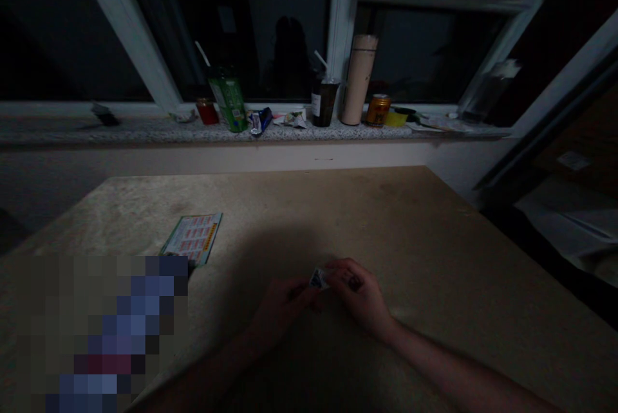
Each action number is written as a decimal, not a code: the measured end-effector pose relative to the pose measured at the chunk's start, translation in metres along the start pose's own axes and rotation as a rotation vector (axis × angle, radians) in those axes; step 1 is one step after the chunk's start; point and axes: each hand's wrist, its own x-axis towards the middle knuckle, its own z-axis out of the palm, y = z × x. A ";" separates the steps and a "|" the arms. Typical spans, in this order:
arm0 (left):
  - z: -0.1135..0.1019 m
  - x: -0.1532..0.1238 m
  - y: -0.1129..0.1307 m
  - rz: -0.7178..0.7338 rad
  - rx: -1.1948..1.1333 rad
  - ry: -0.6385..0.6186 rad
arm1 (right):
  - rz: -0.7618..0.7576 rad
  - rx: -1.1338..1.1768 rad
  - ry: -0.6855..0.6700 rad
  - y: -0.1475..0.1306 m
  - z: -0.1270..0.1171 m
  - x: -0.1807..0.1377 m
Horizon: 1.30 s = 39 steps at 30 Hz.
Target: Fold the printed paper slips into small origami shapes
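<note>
Small patterned piece pinched between left hand and right hand, over the worktop, nearer than the printed card and to its right.
Observed from within the dim room: both hands have their fingers curled nearly closed, tips on the piece from opposite sides; the left hand is partly lost in shadow. The card lies flat on the worktop, its print too small to read. Beyond the card, on the speckled windowsill, stand a red container and a green can. On that sill, farther to the card's right: a crumpled blue wrapper, a dark labelled cup with a straw, a tall pinkish flask, an orange can and a yellow container.
</note>
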 end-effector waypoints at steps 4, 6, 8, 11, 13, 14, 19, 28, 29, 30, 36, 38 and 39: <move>0.000 0.000 0.001 0.012 0.023 0.007 | -0.010 -0.040 -0.017 -0.005 0.000 0.000; 0.001 0.000 0.001 0.004 0.030 0.021 | -0.016 -0.034 -0.024 -0.006 0.000 0.000; 0.001 0.000 0.000 -0.004 0.029 0.031 | -0.025 -0.032 -0.026 -0.006 0.000 0.000; 0.002 0.000 -0.001 -0.004 0.034 0.040 | -0.033 -0.041 -0.021 -0.003 0.000 0.000; 0.002 0.000 -0.001 0.002 0.050 0.046 | -0.029 -0.028 -0.021 -0.001 0.000 0.000; 0.001 0.000 -0.001 0.004 0.059 0.046 | -0.025 -0.018 -0.023 0.000 0.000 0.000; 0.001 0.001 0.000 0.017 0.060 0.041 | 0.006 -0.016 -0.033 0.000 0.000 -0.001; 0.000 0.000 0.000 0.025 0.131 0.058 | 0.107 0.127 -0.026 0.000 0.005 0.001; 0.001 0.000 -0.001 0.025 0.133 0.056 | 0.120 0.147 -0.033 0.000 0.005 0.001; 0.001 0.001 -0.002 0.027 0.132 0.053 | 0.132 0.160 -0.040 0.001 0.005 0.001; 0.001 0.002 -0.005 0.046 0.127 0.019 | 0.138 0.107 -0.175 0.001 0.002 0.005; 0.001 0.002 -0.004 0.055 0.107 -0.014 | 0.122 0.036 -0.272 0.002 0.001 0.005; 0.002 0.002 -0.003 0.059 0.096 -0.028 | 0.119 0.010 -0.305 0.002 0.001 0.005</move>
